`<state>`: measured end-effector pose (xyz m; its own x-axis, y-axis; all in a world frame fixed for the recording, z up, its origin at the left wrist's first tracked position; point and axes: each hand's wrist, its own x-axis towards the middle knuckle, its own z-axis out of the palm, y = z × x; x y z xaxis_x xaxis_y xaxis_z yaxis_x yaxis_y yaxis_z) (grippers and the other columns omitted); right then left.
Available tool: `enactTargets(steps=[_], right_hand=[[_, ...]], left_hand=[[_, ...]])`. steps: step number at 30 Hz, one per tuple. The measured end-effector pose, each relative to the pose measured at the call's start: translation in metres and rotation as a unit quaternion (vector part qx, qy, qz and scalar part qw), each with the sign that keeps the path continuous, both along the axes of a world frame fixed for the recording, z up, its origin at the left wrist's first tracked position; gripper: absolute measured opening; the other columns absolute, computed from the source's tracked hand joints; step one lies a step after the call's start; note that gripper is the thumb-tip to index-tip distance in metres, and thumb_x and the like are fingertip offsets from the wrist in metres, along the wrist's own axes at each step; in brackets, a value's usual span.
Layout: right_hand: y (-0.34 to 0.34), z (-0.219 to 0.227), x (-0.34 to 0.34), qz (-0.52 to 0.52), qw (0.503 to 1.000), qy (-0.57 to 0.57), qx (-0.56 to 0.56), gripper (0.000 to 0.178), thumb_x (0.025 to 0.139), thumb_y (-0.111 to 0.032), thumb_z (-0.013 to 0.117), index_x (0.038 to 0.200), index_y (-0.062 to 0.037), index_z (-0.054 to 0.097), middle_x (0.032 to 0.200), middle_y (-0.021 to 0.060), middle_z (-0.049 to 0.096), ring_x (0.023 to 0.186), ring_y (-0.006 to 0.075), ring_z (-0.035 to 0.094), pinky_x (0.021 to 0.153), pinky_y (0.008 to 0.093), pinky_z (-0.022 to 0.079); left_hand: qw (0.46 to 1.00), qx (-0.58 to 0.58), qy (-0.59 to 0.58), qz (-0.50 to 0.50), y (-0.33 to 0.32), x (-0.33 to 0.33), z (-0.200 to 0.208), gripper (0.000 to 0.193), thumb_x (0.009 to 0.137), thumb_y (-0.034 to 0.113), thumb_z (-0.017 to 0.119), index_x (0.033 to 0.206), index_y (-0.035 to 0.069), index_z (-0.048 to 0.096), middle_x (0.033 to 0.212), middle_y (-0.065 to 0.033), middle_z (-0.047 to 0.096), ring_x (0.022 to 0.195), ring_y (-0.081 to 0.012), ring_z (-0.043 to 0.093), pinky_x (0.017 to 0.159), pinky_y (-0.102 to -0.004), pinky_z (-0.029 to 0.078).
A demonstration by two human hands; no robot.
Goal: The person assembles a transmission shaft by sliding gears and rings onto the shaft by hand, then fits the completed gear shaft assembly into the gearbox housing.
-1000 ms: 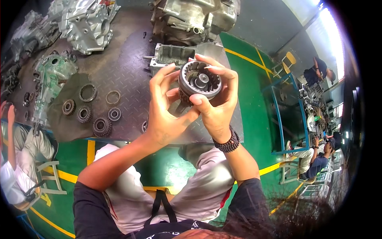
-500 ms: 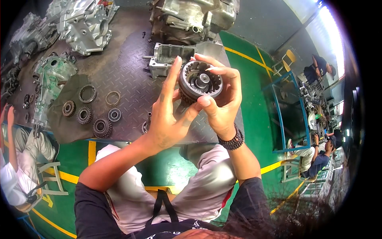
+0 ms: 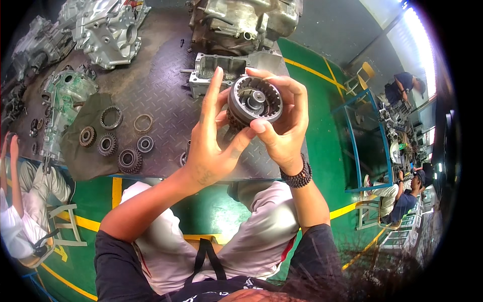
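Metal with a raised tread pattern tops the desk (image 3: 156, 90), worn and dull on its far left side. Green floor (image 3: 322, 166) striped with yellow lines runs around it, up to a grey wall (image 3: 327, 25). Off to the right I see a yellow chair (image 3: 362, 75), a blue frame (image 3: 368, 190) and two people busy by a crowded bench; at far left, another sits with raised hands.

Near the desk's left edge a cloth (image 3: 75, 163) bears gears (image 3: 106, 144), with a bearing (image 3: 145, 144) and a thin ring (image 3: 143, 123) beside it. Casings (image 3: 106, 38) crowd the far side. The left wrist partly hides a small part by the near edge, and the hands cover some of the box (image 3: 201, 80) behind.

Above the desk, the toothed drum (image 3: 255, 100) sits tilted, open face up, between both hands. The right hand (image 3: 284, 128) curls its fingers (image 3: 297, 93) round the rim, thumb in front; the left hand (image 3: 211, 151) cups the other side, index finger straight up.
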<state>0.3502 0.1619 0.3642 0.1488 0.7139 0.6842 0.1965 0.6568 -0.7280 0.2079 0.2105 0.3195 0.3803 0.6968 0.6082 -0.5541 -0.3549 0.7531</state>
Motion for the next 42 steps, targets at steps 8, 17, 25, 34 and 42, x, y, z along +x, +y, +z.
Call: enactTargets(steps=[8,17,25,34,42], right_hand=[[-0.003,0.013,0.000,-0.085,0.989,-0.120,0.011,0.084,0.072,-0.014,0.093,0.139,0.0000,0.044,0.134,0.0215,0.062,0.125,0.0278,0.062,0.105,0.0389,0.051],[-0.006,0.020,0.007,-0.078,0.986,-0.149,-0.012,0.087,0.075,-0.026,0.091,0.144,0.0018,0.046,0.133,0.0226,0.064,0.123,0.0279,0.063,0.106,0.0382,0.050],[-0.006,0.020,0.012,-0.059,0.977,-0.203,0.022,0.081,0.083,-0.031,0.085,0.145,0.0035,0.046,0.133,0.0221,0.063,0.123,0.0295,0.063,0.106,0.0388,0.050],[-0.009,0.025,0.012,-0.065,0.968,-0.242,0.020,0.067,0.086,-0.027,0.077,0.141,0.0029,0.052,0.132,0.0206,0.064,0.122,0.0312,0.064,0.104,0.0399,0.050],[-0.026,0.078,-0.073,-0.255,0.882,-0.397,-0.006,0.046,0.083,-0.016,0.070,0.126,-0.0023,0.067,0.125,0.0201,0.065,0.115,0.0366,0.063,0.100,0.0443,0.049]], left_hand=[[0.999,0.039,0.021,0.027,0.006,-0.001,-0.003,0.092,0.093,0.022,0.075,0.162,0.004,0.017,0.152,-0.0225,0.044,0.130,-0.0280,0.056,0.103,-0.0421,0.049],[0.997,0.060,0.052,0.013,0.004,-0.007,0.001,0.086,0.095,0.018,0.071,0.162,0.005,0.019,0.155,-0.0242,0.043,0.134,-0.0308,0.055,0.107,-0.0386,0.046],[0.995,0.062,0.070,-0.030,0.008,-0.013,0.002,0.087,0.097,0.021,0.068,0.164,0.007,0.013,0.157,-0.0244,0.040,0.137,-0.0299,0.051,0.111,-0.0399,0.043],[0.996,0.060,0.059,-0.040,0.005,-0.011,0.005,0.089,0.098,0.020,0.068,0.164,0.008,0.010,0.152,-0.0218,0.045,0.131,-0.0265,0.055,0.109,-0.0397,0.044],[0.984,0.156,0.080,0.040,-0.001,-0.061,0.040,0.097,0.088,0.006,0.070,0.164,0.012,0.010,0.166,-0.0211,0.021,0.150,-0.0354,0.031,0.119,-0.0408,0.034]])
